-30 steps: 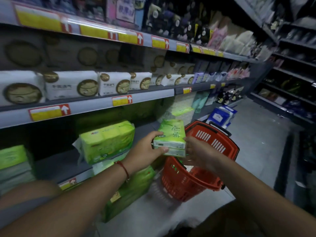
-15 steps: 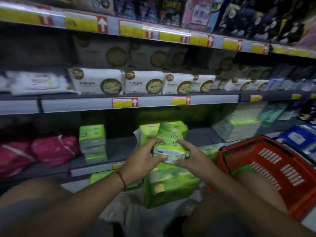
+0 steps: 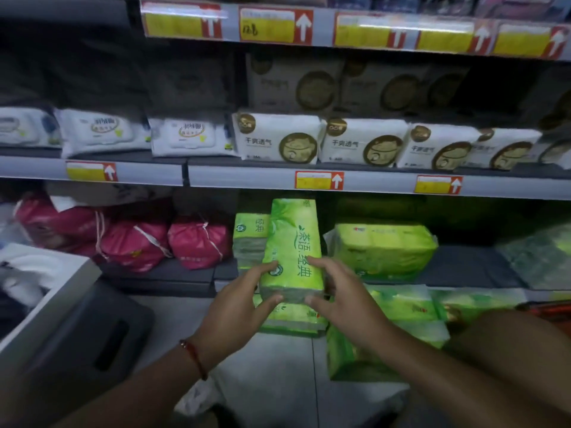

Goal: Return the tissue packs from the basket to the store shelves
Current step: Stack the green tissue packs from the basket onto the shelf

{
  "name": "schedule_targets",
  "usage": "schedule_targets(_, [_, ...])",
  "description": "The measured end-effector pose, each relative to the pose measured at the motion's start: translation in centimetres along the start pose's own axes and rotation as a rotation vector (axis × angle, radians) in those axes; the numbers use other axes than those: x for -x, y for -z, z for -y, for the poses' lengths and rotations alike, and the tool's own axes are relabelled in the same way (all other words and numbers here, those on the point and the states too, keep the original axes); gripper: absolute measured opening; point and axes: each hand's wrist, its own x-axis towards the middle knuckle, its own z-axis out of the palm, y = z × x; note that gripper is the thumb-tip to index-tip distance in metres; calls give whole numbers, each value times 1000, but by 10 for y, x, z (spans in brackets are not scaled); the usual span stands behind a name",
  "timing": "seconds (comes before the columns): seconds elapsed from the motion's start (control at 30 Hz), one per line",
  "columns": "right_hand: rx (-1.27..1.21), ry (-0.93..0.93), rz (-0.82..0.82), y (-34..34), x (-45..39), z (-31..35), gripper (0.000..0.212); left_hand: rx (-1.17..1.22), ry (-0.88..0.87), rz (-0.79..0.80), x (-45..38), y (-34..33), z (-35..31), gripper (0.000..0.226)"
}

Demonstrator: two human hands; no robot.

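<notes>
Both hands on 1 green tissue pack (image 3: 292,251), held long-axis-first toward the lower shelf (image 3: 463,267). Left hand (image 3: 238,304) grips the near left corner: thumb on the near end, fingertips curled onto the printed top face. Right hand (image 3: 336,291) mirrors it on the right corner, fingers curled around the edge. A 2-handed pinch at the near end makes sense: soft pack, so squeezing both sides keeps it from sagging while the far end leads in.

Pack position: far end is already over the shelf, in the gap between a short stack (image 3: 250,239) of same-brand packs on the left and a bigger green bundle (image 3: 383,248) lying flat on the right. Near end overhangs the shelf lip. Can't tell whether the underside touches the shelf yet.

Judgement: mid-placement, pack not released. Gap looks only about as wide as the pack, so it needs to go in straight; a skew would likely nudge the stack. Plastic wrap should slide easily on the shelf.

More green packs (image 3: 401,307) sit on the level below. Basket (image 3: 543,305) is barely visible, a red sliver at right edge; contents hidden, so remaining count unknown. Pink bags (image 3: 191,242) further left on the same shelf, well apart.
</notes>
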Motion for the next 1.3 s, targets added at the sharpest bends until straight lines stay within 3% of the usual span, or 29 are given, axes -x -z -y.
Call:
schedule_targets(0.17, [16,23,-31,-14,-24,5,60,-23,3,-24,-13,3,15,60])
schedule_targets(0.43, [68,-106,-24,-18,-44,-37,56,-104,-7,60,-46,-40,24,54])
schedule_targets(0.63, [76,-162,49,-38,-76,-81,57,-164,107,60,-67,-76,43,45])
schedule_targets(0.83, [97,-225,129,-70,-97,-128,55,-152,221,186,-82,-108,79,49])
schedule_targets(1.1, [174,-240,89,-97,-136,-161,54,-44,336,267,-98,-138,103,68])
schedule_targets(1.3, [239,-276,94,-108,-170,-182,58,-109,328,418,-107,-149,119,83])
